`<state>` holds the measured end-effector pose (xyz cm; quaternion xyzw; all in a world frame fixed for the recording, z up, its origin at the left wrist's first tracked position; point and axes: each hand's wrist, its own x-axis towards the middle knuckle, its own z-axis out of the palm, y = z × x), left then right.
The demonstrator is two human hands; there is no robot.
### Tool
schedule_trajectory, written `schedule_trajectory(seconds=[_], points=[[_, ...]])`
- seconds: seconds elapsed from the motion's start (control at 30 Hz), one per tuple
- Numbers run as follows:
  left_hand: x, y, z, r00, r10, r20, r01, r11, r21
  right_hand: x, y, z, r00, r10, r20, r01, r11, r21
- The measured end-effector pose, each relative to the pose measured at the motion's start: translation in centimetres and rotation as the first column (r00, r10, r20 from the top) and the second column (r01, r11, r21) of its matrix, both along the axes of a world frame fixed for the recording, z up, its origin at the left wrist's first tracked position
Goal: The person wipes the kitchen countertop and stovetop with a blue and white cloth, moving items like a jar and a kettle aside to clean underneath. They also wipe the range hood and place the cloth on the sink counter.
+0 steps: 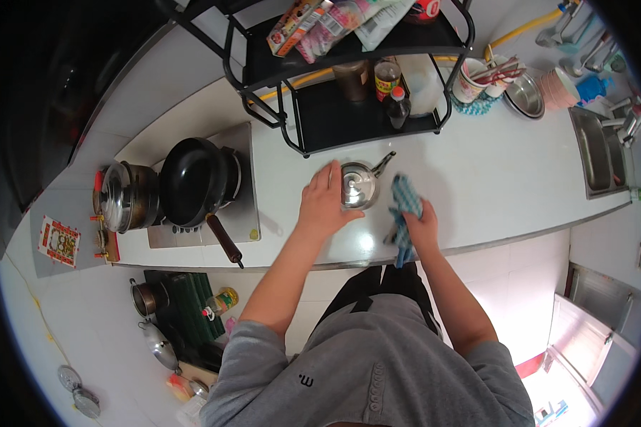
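Note:
A small shiny metal kettle (359, 187) stands on the white countertop, its dark-tipped spout or handle pointing up and to the right. Around its left side curves my left hand (323, 200), fingers extended and thumb spread along the near side. Whether the palm presses on the metal is hard to see. My right hand (423, 227) grips a blue-and-white checkered cloth (404, 200), bunched up and hanging just right of the kettle. The cloth is slightly blurred, and its lower end reaches the counter's front edge.
A black two-tier rack (347, 125) with bottles and packets stands behind the kettle. To the left, a black frying pan (189, 181) and a lidded pot (131, 197) sit on the gas stove (245, 203). Cups, bowls and a metal sink (593, 155) are at right.

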<state>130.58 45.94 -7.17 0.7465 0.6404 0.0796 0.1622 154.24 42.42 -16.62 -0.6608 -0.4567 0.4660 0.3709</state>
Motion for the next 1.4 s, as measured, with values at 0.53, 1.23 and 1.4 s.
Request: schedule_trajectory(seconds=[0.53,1.23,1.4], points=[[1.4,4.1,-2.9,0.982,-0.091,0.163,0.118,0.979,-0.165,-4.4,4.9,-5.7,0.967,0.075,-0.242,-0.043,0.99,0.134],[2.7,3.2,-3.1,0.983,0.071,0.171,-0.057,0.995,-0.088,-2.2,5.8,-5.0,0.873,0.45,0.188,-0.386,0.874,-0.296],[3.2,3.3,-4.5,0.972,0.15,0.18,-0.138,0.988,-0.075,-1.1,1.6,-4.3,0.991,0.05,-0.12,-0.08,0.962,-0.26]])
